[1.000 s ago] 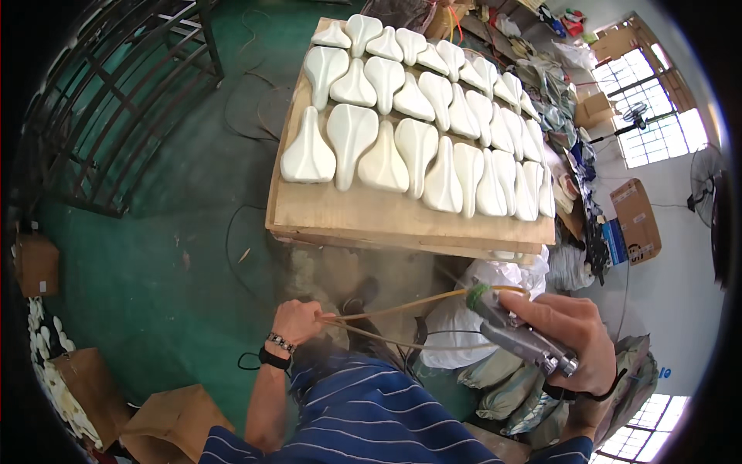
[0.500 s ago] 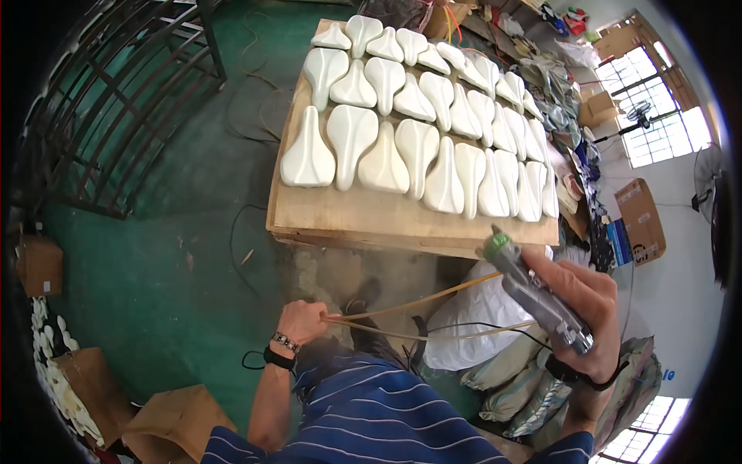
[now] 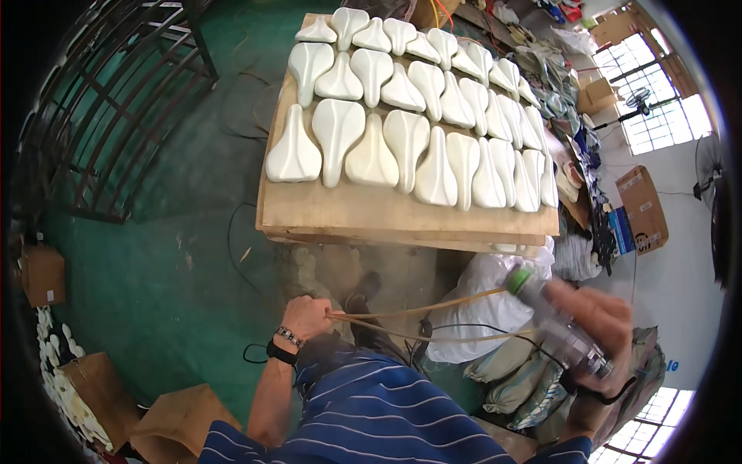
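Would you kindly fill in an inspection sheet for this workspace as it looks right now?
Surface: wooden board, front strip bare.
Job's things: spray gun with green tip; two tan hoses running to it; white saddle shapes in rows on the board.
Clutter: white bag under the board's edge; cardboard boxes at right.
Hands: left hand grips the hoses; right hand holds the spray gun, blurred.
Cables: black cable on the floor.
Surroundings: green floor, metal rack at left, windows at right.
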Available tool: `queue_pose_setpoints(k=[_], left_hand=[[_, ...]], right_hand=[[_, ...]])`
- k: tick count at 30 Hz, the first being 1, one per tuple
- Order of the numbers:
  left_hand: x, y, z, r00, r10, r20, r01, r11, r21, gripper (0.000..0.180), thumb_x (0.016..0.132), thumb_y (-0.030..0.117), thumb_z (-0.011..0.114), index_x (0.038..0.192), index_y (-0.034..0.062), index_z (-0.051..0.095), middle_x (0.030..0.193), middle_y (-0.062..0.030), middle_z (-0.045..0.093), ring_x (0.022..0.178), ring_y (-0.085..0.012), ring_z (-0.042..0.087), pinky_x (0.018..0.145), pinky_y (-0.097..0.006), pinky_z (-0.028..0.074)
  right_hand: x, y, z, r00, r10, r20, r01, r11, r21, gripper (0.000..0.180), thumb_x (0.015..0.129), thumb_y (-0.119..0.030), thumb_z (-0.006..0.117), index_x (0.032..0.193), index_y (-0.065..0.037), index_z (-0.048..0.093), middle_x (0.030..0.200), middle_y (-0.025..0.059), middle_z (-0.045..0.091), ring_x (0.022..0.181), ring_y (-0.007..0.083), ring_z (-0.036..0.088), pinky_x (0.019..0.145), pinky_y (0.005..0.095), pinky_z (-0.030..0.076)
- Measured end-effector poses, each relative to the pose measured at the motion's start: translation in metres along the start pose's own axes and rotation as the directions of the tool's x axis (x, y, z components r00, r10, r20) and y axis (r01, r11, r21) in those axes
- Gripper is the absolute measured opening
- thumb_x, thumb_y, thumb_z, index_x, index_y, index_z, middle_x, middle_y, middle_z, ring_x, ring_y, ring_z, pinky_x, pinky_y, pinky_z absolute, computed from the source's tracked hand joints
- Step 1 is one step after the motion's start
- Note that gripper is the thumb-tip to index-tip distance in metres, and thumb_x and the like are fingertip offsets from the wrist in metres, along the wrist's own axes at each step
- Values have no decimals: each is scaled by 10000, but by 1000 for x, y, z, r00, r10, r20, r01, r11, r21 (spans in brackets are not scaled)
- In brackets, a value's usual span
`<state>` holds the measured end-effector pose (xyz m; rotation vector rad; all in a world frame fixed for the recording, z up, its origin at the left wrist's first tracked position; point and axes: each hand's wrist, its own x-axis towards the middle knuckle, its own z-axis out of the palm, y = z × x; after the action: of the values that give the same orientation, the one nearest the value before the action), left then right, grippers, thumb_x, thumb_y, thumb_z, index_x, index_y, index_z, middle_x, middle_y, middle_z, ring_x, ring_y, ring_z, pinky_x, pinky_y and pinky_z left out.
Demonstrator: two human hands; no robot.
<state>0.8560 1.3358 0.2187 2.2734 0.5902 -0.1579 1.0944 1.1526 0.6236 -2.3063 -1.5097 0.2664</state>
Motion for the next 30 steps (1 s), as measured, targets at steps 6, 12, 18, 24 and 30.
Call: queue_pose_setpoints(k=[6, 12, 18, 24, 30], left_hand=[[13, 20, 6, 998, 9, 57, -10, 1000, 21, 248, 836, 342, 739, 760, 107, 721, 648, -163, 657, 647, -385, 663, 593, -465, 528], [24, 38, 22, 996, 23, 82, -25, 999, 26, 287, 841, 391, 732, 749, 119, 717, 652, -166, 663, 657, -389, 673, 606, -481, 535], [33, 62, 37, 999, -12, 47, 12, 1000, 3, 360, 864, 449, 726, 724, 118, 712, 646, -166, 664, 635, -390, 670, 590, -481, 533], [43, 90, 50, 996, -72, 60, 73, 997, -3, 275, 829, 391, 763, 767, 126, 727, 659, -157, 670, 648, -361, 675, 582, -465, 526], [47, 101, 71, 994, -71, 83, 71, 997, -1, 352, 854, 465, 733, 754, 128, 742, 651, -160, 675, 643, -364, 685, 595, -468, 539]], right_hand=[[2, 30, -5, 998, 28, 54, -32, 997, 76, 554, 785, -277, 748, 1244, 30, 700, 795, 164, 691, 629, 259, 667, 596, 336, 497], [0, 65, -22, 994, 17, 104, -28, 994, 102, 565, 750, -160, 734, 1268, 57, 672, 882, 194, 713, 715, 254, 697, 670, 314, 516], [0, 106, -28, 993, -65, 94, 54, 992, 116, 641, 743, -323, 704, 1246, 74, 681, 814, 180, 705, 642, 268, 689, 628, 324, 521], [3, 132, -30, 994, -113, 15, 109, 983, 145, 594, 730, -243, 813, 1245, 30, 701, 733, 124, 673, 611, 227, 665, 580, 337, 494], [-6, 129, -36, 982, -141, 124, 126, 985, 118, 599, 677, -200, 841, 1237, -23, 725, 709, 83, 671, 589, 201, 677, 552, 298, 506]])
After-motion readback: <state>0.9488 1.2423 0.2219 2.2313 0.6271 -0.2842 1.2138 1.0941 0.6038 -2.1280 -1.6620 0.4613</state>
